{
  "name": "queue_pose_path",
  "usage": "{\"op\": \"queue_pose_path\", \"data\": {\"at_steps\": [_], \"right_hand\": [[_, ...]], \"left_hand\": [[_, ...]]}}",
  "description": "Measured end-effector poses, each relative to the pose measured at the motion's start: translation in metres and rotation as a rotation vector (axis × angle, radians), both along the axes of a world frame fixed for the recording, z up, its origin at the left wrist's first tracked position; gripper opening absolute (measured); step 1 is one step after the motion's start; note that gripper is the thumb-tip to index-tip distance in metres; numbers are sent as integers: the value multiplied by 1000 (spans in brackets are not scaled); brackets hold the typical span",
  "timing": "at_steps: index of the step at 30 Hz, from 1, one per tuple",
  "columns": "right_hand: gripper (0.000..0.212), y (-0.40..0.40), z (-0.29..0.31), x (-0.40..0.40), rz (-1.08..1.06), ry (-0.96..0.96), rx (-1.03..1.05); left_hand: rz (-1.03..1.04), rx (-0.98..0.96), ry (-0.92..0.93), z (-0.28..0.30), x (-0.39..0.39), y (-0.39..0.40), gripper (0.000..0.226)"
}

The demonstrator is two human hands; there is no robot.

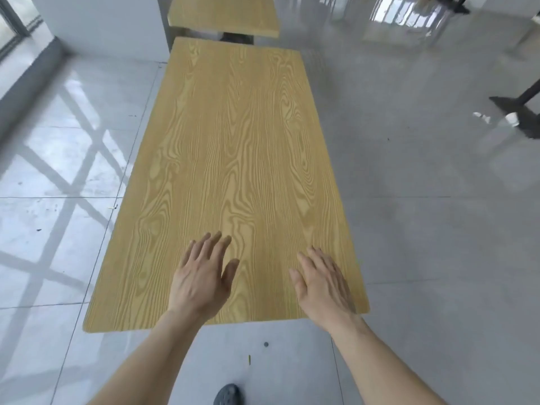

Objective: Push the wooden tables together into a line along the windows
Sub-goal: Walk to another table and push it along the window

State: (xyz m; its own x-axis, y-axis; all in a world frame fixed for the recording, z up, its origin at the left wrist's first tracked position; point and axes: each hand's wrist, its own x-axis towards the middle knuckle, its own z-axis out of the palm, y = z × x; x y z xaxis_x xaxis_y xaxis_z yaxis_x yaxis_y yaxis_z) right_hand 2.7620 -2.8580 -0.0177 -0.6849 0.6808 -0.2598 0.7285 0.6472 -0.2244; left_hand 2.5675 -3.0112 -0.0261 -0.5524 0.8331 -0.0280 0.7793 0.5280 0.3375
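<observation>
Two open hands at a wooden table [233, 159]

Left hand [201, 282] and right hand [324, 285] lay flat, fingers spread, grasping nothing.

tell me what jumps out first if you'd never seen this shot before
The long wooden table with bold grain fills the middle of the view, running away from the camera. Both hands, the left hand and right hand, are spread open, palms down, over its near end. Past its far end a second wooden table stands with a gap between, and window shadows cross the glossy floor on the left.
</observation>
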Motion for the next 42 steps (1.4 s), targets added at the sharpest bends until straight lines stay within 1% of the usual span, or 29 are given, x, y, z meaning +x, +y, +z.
{"op": "queue_pose_path", "data": {"at_steps": [2, 3, 7, 9, 12, 22, 32, 42], "right_hand": [[82, -5, -31, 4, 11, 35, 36], [82, -6, -46, 7, 13, 49, 55], [70, -7, -85, 15, 5, 114, 139], [63, -8, -97, 18, 4, 161, 176], [60, -8, -107, 19, 0, 211, 218], [51, -4, -122, 19, 25, 430, 346], [53, 8, -127, 11, 43, 435, 371], [55, 49, -128, -21, 53, 429, 376]], "left_hand": [[-7, -10, 19, -29, 7, -6, 59], [-9, -13, 26, -41, 10, -8, 58], [-1, 27, 43, -76, 25, -14, 55], [7, 65, 47, -87, 30, -17, 54], [13, 100, 51, -97, 33, -19, 54], [37, 121, 92, -99, 31, -17, 54], [37, 117, 121, -103, 22, -6, 59], [35, 115, 129, -103, -10, 31, 59]]}}
